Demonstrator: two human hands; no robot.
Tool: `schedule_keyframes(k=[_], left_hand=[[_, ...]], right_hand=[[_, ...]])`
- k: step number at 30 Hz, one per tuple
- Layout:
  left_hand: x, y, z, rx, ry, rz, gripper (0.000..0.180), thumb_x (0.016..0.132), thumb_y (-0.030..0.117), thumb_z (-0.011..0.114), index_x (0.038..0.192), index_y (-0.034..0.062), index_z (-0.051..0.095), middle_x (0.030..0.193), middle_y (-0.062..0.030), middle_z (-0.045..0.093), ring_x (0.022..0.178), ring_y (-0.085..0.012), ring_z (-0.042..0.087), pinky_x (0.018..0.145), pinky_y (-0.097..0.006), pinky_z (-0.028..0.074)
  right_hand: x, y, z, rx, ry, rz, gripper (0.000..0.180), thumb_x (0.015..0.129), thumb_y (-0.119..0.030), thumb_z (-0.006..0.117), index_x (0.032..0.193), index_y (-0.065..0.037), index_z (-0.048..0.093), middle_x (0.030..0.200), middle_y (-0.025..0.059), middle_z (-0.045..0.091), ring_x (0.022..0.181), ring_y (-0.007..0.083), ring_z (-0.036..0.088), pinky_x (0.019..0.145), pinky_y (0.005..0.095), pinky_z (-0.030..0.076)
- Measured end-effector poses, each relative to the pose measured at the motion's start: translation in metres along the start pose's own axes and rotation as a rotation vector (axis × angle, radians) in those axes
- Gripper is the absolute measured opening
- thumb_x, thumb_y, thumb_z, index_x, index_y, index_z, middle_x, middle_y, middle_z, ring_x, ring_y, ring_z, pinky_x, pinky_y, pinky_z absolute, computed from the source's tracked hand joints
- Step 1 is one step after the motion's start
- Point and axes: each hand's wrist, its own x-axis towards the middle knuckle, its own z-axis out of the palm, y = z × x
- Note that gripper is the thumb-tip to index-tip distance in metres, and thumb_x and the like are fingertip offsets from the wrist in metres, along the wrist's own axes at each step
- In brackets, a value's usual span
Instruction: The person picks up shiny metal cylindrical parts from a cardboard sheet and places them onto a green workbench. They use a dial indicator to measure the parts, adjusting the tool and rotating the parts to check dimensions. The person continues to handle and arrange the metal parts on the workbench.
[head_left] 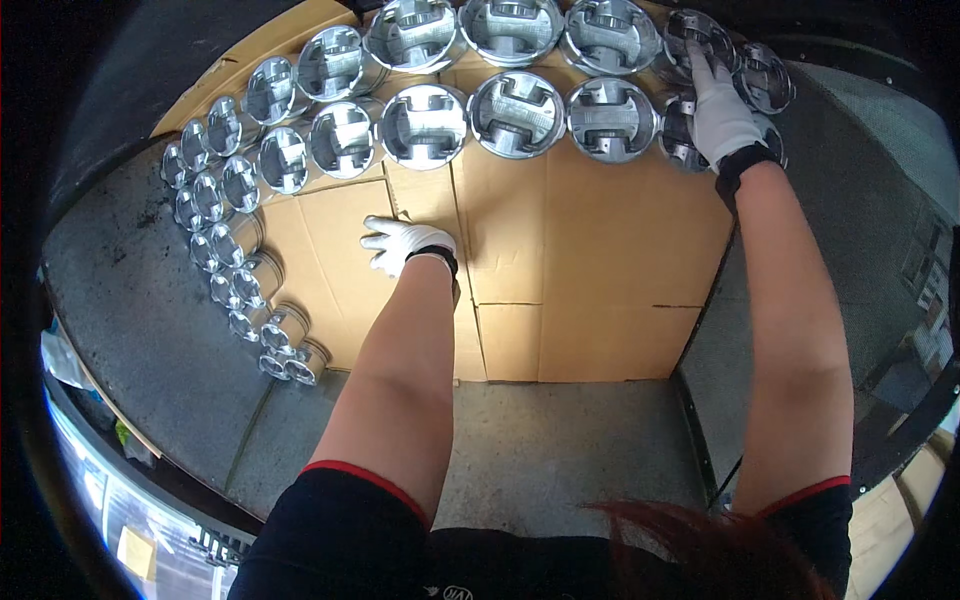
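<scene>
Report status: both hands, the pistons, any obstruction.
Left hand flat on cardboard, empty. Right hand on far-right pistons, grip unclear. Nothing in the way.

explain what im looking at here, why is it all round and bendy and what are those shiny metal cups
There is no machine here. A person wears a wide-angle camera on the head, looking down at their own arms; that lens bends straight edges and darkens the corners.

Flat cardboard sheets lie on a grey surface. On the cardboard stand many shiny metal pistons, open side up, in two rows along the far edge and more running down the left side.

Both hands wear white gloves. The left hand rests flat on the cardboard, holding nothing. The right hand reaches to the far right end of the rows, its fingers on a piston there; whether it grips it is unclear.
</scene>
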Motion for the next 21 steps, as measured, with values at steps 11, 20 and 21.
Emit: schedule_keyframes(k=[11,20,21], left_hand=[[0.05,-0.022,-0.034,0.588,-0.331,0.569,0.077,0.092,0.037,0.063,0.151,-0.0009,0.03,0.143,-0.0252,0.047,0.13,-0.0526,0.047,0.117,-0.049,0.032],[0.032,-0.234,-0.221,-0.946,-0.516,0.902,0.047,0.089,0.007,0.076,0.132,-0.0016,0.06,0.125,-0.0144,0.069,0.11,-0.0196,0.066,0.097,-0.031,0.052],[-0.001,-0.254,-0.272,-1.046,-0.488,0.939,0.043,0.09,0.005,0.074,0.13,-0.0024,0.061,0.122,-0.0137,0.069,0.109,-0.0191,0.067,0.097,-0.031,0.052]], right_hand=[[-0.178,-0.067,-0.072,0.275,0.097,0.015,0.079,0.084,-0.008,0.07,0.153,-0.005,0.032,0.157,0.0299,0.03,0.112,0.0459,0.062,0.096,0.0493,0.054],[-0.491,-0.105,-0.091,0.548,-0.356,0.255,0.088,0.084,-0.013,0.073,0.156,-0.003,0.022,0.152,0.0324,0.035,0.124,0.0476,0.054,0.104,0.0455,0.048],[-0.504,-0.114,-0.101,0.608,-0.316,0.249,0.088,0.084,-0.013,0.073,0.156,-0.003,0.023,0.151,0.0326,0.037,0.124,0.0474,0.055,0.105,0.0451,0.048]])
